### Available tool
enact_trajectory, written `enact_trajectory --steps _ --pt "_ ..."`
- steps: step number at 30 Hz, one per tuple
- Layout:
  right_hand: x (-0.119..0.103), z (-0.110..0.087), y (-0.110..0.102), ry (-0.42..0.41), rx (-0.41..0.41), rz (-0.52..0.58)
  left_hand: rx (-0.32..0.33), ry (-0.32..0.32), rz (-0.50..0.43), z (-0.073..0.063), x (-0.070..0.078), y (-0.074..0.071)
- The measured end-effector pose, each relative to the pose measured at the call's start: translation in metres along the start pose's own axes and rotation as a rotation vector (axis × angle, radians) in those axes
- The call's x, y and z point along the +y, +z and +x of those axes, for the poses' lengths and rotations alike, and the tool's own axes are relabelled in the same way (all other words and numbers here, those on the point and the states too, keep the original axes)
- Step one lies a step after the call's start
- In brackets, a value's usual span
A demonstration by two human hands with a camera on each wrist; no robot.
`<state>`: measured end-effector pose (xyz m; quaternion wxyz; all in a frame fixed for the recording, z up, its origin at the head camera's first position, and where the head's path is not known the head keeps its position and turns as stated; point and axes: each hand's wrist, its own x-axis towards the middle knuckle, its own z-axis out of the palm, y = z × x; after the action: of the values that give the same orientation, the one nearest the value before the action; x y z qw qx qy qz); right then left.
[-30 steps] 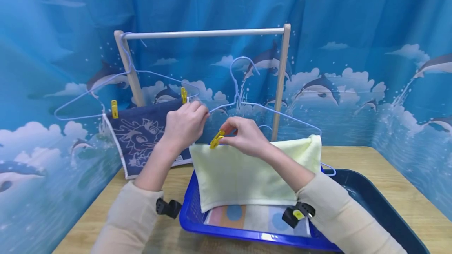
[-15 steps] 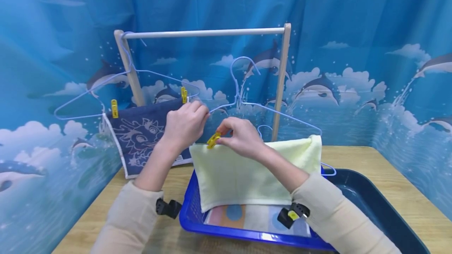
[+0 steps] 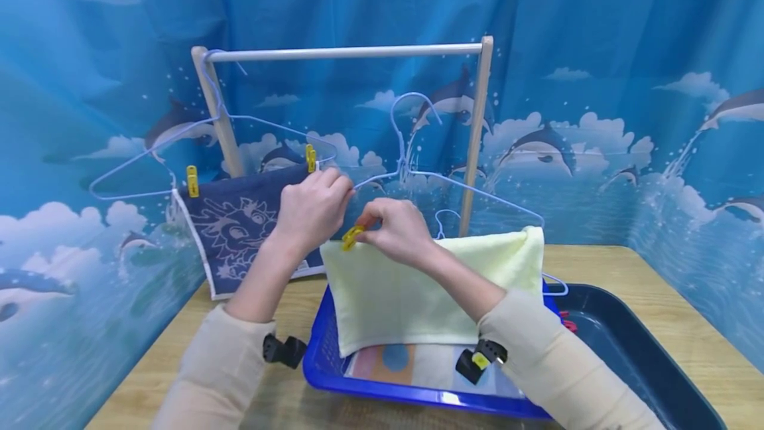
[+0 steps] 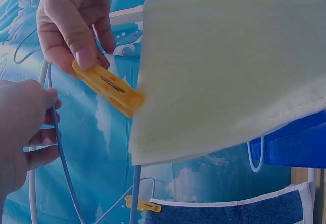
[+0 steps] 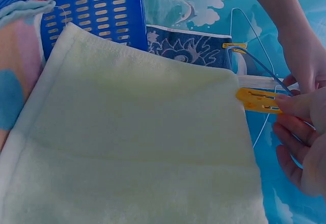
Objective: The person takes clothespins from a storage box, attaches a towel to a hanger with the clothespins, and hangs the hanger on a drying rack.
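My left hand (image 3: 316, 208) holds the left arm of a light purple wire hanger (image 3: 447, 181); in the left wrist view its fingers curl at the wire. A pale yellow towel (image 3: 418, 297) hangs folded over the hanger's lower bar. My right hand (image 3: 396, 227) pinches a yellow clothespin (image 3: 351, 237) between thumb and fingers. In the right wrist view the clothespin's tip meets the towel's edge near its top corner. Whether it bites the cloth fully is hard to tell. Left of my hands, a navy towel (image 3: 239, 224) with a white drawing hangs from another hanger (image 3: 137, 158).
Two yellow clothespins (image 3: 192, 181) hold the navy towel on its hanger. That hanger hooks on a rack's metal bar (image 3: 346, 53). Below the pale towel stands a blue basket (image 3: 418, 398) with a patterned cloth (image 3: 388, 367) inside. A dark tray (image 3: 633, 337) lies at the right, with something red (image 3: 568, 322) in it.
My right hand has moved left with the clothespin, along the pale towel's top edge toward its left corner. My left hand has stayed on the hanger. Red pieces in the tray have come into view.
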<state>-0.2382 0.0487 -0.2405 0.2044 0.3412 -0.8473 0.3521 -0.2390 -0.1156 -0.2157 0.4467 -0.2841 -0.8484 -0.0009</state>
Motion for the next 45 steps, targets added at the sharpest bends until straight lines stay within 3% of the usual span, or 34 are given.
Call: enact_trajectory --steps 8,17,29,40,45 --pt "0.000 0.001 0.004 0.041 -0.046 -0.041 -0.017 0.001 -0.008 -0.001 0.001 -0.001" --pt "-0.001 0.002 0.009 0.014 -0.079 -0.091 -0.015 0.010 0.020 -0.002 0.001 -0.002" --pt "-0.001 -0.003 0.016 -0.063 -0.108 -0.283 -0.005 0.014 0.039 -0.003 0.002 0.002" --pt "-0.004 -0.002 0.018 0.044 -0.223 -0.231 -0.010 0.015 0.040 -0.004 0.002 0.003" --pt "-0.001 -0.003 0.018 -0.010 -0.224 -0.284 -0.013 0.023 0.050 -0.003 0.001 0.004"
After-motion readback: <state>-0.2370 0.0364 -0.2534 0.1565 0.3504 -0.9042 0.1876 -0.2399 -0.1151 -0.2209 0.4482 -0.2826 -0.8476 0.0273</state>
